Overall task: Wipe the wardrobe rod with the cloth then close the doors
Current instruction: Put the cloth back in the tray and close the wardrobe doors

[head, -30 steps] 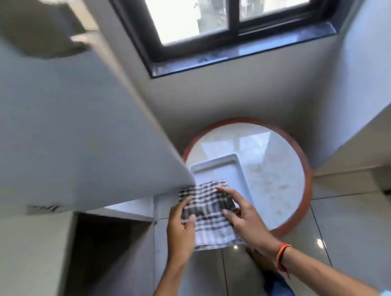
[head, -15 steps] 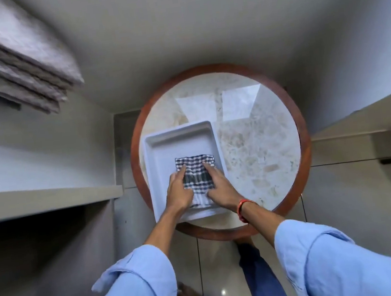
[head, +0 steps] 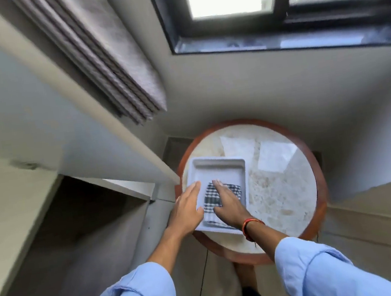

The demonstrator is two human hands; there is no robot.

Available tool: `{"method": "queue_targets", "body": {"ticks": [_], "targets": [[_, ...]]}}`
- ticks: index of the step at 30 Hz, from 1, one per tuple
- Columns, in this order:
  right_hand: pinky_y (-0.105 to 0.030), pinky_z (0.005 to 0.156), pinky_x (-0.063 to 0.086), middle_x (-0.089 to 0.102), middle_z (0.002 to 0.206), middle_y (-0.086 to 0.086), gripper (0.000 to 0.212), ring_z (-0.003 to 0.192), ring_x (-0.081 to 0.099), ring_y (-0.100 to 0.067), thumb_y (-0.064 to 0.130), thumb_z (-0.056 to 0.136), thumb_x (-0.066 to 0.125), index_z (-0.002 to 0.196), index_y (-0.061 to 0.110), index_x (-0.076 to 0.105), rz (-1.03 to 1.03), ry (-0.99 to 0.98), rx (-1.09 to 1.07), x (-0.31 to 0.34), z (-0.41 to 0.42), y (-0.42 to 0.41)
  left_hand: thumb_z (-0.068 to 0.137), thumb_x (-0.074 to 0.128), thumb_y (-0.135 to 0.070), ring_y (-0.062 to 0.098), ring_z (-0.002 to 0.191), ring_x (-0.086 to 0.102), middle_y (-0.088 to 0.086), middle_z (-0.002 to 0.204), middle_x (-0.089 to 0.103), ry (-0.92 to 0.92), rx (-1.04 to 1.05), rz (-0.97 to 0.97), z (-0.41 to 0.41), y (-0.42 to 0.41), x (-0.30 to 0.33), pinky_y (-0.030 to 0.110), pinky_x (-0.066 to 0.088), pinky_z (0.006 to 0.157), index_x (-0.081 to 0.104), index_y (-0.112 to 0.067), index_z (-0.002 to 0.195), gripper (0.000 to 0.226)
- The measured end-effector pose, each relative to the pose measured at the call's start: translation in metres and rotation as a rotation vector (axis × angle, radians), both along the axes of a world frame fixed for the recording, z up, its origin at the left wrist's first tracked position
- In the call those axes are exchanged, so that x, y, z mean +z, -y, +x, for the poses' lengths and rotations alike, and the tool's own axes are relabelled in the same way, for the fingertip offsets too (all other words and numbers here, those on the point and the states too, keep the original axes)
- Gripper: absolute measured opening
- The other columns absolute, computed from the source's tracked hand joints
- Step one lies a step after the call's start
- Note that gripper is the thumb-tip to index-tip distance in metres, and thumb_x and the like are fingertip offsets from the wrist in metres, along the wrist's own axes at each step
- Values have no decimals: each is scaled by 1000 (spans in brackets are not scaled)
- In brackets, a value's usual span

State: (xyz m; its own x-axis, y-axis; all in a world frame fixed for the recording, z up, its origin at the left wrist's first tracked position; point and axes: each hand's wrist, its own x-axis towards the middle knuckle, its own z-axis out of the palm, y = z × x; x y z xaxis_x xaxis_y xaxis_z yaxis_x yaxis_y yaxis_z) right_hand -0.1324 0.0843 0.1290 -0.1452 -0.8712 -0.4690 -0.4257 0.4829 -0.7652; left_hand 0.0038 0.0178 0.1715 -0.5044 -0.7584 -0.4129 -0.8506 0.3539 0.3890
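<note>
Now the folded black-and-white checked cloth (head: 222, 195) lies in the shallow white rectangular plastic tray (head: 219, 167) on the round marble-topped desk with a reddish wooden rim (head: 315, 181). Both hands are spread flat and gripping nothing: the right hand (head: 227, 205) rests on the cloth, the left hand (head: 188, 211) at the tray's left rim. To lift it well, pinch the folded layers together so none trail. The open pale wardrobe door (head: 102, 125) edge ends just beside the tray; open room lies right, over bare marble.
</note>
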Motion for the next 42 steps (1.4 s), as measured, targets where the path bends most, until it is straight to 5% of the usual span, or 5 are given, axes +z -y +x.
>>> {"method": "queue_targets", "body": {"ticks": [7,17,26,32,42], "targets": [[-32,128,15,24,168,-1,59,157,22,-16,23,106,47,160,15,24,-551,17,-26,189,-16,32,96,46,-31,19,121,63,-7,137,63,-139,-53,-395,33,-46,152,38,55,94,56,-27,136,42],[-41,131,3,3,172,5,89,159,2,-10,63,94,48,162,28,1,-1213,62,95,544,50,49,90,52,-8,20,144,43,6,157,44,-238,259,-1035,104,-114,364,32,26,122,39,-10,152,64],[-52,129,3,-12,171,-9,115,159,-8,-26,42,79,78,162,24,-1,-1251,-67,212,534,89,26,89,55,-7,22,153,28,8,164,29,-76,510,-1210,201,-185,438,43,24,124,25,-6,157,74],[-58,127,9,-11,171,3,115,160,-2,-28,43,73,68,162,23,-3,-1578,-490,355,545,138,9,90,52,-11,23,153,27,11,165,27,62,659,-1240,246,-213,471,45,23,125,23,-5,157,73],[-53,129,12,2,172,-7,82,159,6,-27,53,102,36,161,10,-2,-1727,-448,500,572,270,-3,86,56,-8,24,153,26,11,165,26,309,947,-1381,321,-317,509,51,28,121,23,-4,157,78]]}}
